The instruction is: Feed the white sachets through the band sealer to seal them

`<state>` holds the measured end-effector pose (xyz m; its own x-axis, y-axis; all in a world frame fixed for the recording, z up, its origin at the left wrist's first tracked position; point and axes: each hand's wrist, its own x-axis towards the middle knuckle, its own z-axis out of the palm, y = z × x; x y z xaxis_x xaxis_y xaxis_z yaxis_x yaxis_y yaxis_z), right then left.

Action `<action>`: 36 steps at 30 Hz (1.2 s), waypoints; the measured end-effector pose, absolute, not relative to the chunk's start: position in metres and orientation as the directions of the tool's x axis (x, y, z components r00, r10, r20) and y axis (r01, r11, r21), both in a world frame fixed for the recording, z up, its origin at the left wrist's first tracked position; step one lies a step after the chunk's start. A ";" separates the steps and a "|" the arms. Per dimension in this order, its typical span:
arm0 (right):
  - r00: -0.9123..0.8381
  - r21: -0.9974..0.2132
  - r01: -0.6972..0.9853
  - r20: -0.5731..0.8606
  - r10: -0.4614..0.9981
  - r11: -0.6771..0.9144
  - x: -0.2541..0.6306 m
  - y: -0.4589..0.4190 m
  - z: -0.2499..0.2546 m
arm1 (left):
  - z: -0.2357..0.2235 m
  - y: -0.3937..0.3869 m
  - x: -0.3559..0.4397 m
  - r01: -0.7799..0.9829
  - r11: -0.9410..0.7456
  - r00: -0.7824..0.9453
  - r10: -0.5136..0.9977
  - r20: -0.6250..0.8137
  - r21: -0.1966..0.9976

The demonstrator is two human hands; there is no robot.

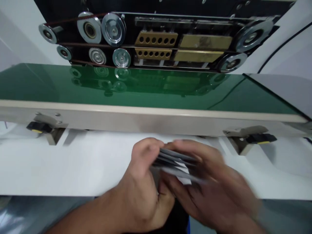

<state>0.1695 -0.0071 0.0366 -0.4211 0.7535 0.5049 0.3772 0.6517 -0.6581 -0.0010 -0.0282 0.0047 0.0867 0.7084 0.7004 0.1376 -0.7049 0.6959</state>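
At the front edge of the band sealer [146, 81], your two hands work together just below its beige metal rail [146, 118], over a white surface [73, 165]. Your left hand [142, 185] is closed on the near side of a stack of flat grey pouches [175, 164], with its fingers [146, 149] curled around the stack's left end. Your right hand [209, 185] is blurred, but it also looks closed, with its fingers [195, 150] curving over the far edge of the stack. The stack sits between your palms, fanned and tilted, just in front of the rail and not touching it. White shows among its layers, though the blur hides exactly what that white part is.

Beyond the rail lies a wide green conveyor belt [122, 87], its glossy surface reflecting the machinery above it. Higher up, silver pulleys [113, 29] carry thin brown drive belts [73, 21] past two perforated brass blocks [156, 39] and two plain brass plates [204, 42]. Under the rail, a black latch with a yellow mark [39, 126] sits at the left, and a matching latch [262, 138] sits at the right, well apart from your hands.
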 end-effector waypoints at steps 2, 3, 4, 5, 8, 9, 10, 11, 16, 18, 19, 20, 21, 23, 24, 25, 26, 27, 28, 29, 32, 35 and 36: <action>-0.500 -0.612 0.341 0.525 0.689 0.714 0.168 0.000 0.027 | 0.002 -0.030 -0.001 0.118 -0.511 0.147 0.857 0.493 0.852; -0.544 -0.599 0.310 0.525 0.655 0.738 0.166 0.003 0.020 | 0.001 -0.032 0.000 0.084 -0.384 0.153 0.917 0.369 0.919; -0.575 -0.597 0.283 0.521 0.631 0.751 0.165 0.005 0.014 | 0.001 -0.033 0.002 0.036 -0.275 0.151 0.952 0.267 0.961; -0.584 -0.608 0.267 0.516 0.627 0.748 0.163 0.005 0.010 | 0.002 -0.035 0.004 -0.022 -0.200 0.140 0.969 0.201 0.980; -0.503 -0.682 0.302 0.480 0.719 0.667 0.162 0.003 0.010 | 0.013 -0.040 0.013 -0.090 -0.136 0.056 0.988 0.142 0.987; -0.475 -0.704 0.304 0.472 0.742 0.642 0.162 0.002 0.013 | 0.018 -0.041 0.015 -0.090 -0.159 0.013 0.987 0.161 0.983; -0.461 -0.722 0.296 0.465 0.756 0.625 0.164 0.000 0.016 | 0.022 -0.042 0.017 -0.086 -0.196 -0.031 0.980 0.194 0.977; -0.463 -0.741 0.281 0.452 0.762 0.610 0.165 0.000 0.019 | 0.024 -0.042 0.019 -0.067 -0.232 -0.060 0.972 0.229 0.970; -0.461 -0.829 0.236 0.364 0.810 0.507 0.166 0.000 0.009 | 0.011 -0.042 0.016 0.022 -0.103 0.134 0.986 0.100 0.994; -0.432 -0.846 0.217 0.365 0.825 0.488 0.166 -0.003 0.003 | 0.005 -0.043 0.012 0.016 -0.076 0.170 0.983 0.072 0.997; -0.419 -0.861 0.210 0.349 0.838 0.463 0.167 -0.005 0.002 | 0.004 -0.044 0.010 0.006 -0.072 0.178 0.982 0.070 0.997; -0.400 -0.887 0.199 0.315 0.861 0.417 0.168 -0.007 0.003 | 0.005 -0.044 0.007 -0.014 -0.054 0.199 0.978 0.056 0.998; -0.385 -0.922 0.168 0.265 0.884 0.350 0.169 -0.010 0.006 | 0.007 -0.043 0.004 -0.053 -0.008 0.216 0.976 0.020 0.999; -0.393 -0.986 0.049 0.129 0.910 0.161 0.169 -0.015 0.016 | 0.013 -0.038 -0.001 -0.226 0.111 0.214 0.975 -0.062 0.968; -0.417 -0.997 -0.025 0.074 0.906 0.069 0.168 -0.016 0.021 | 0.016 -0.035 -0.004 -0.340 0.167 0.222 0.971 -0.094 0.926; -0.446 -0.996 -0.084 0.035 0.894 -0.003 0.166 -0.017 0.027 | 0.018 -0.032 -0.005 -0.452 0.219 0.245 0.963 -0.116 0.865; -0.465 -0.993 -0.113 0.015 0.885 -0.042 0.164 -0.016 0.031 | 0.020 -0.028 -0.005 -0.554 0.259 0.279 0.953 -0.116 0.792; -0.472 -0.994 -0.098 -0.001 0.882 -0.053 0.161 -0.016 0.034 | 0.021 -0.025 -0.005 -0.633 0.300 0.323 0.940 -0.108 0.714; -0.468 -0.999 -0.039 -0.010 0.884 -0.032 0.158 -0.015 0.036 | 0.021 -0.023 -0.003 -0.692 0.348 0.373 0.923 -0.099 0.632; -0.457 -0.998 0.054 -0.014 0.889 0.012 0.156 -0.014 0.036 | 0.021 -0.021 -0.002 -0.729 0.404 0.425 0.900 -0.096 0.553; -0.400 -0.920 0.342 0.041 0.916 0.191 0.158 -0.013 0.030 | 0.020 -0.022 0.001 -0.753 0.542 0.552 0.829 -0.091 0.374; -0.320 -0.829 0.451 0.195 0.927 0.331 0.167 -0.017 0.019 | 0.018 -0.025 -0.002 -0.754 0.569 0.577 0.812 -0.082 0.329; -0.301 -0.807 0.468 0.237 0.924 0.360 0.170 -0.018 0.016 | 0.018 -0.026 -0.002 -0.760 0.561 0.566 0.819 -0.091 0.329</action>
<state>0.1696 -0.0183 0.0163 -0.3008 0.9237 0.2372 0.4677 0.3597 -0.8074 -0.0025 -0.0257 0.0181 0.5661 0.8194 -0.0906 -0.7595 0.5611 0.3290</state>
